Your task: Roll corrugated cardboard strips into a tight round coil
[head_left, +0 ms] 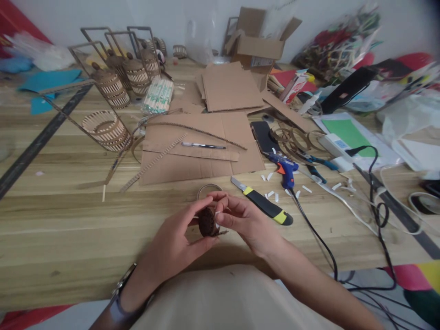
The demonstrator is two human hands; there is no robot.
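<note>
- One small dark-brown rounded piece (207, 223), coarse and bumpy-surfaced
- Location: over the near side of the wooden table (85, 247)
- Person's left hand (177, 236): fingers curled round it
- Right hand (245, 222): fingertips pinching a white bit (217, 220) beside it

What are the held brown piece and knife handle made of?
Held brown piece: perhaps corrugated paper, matte, judging by its ridged, bumpy surface; too small to be sure. Knife handle: probably plastic or rubber, dull black with bright yellow parts.
</note>
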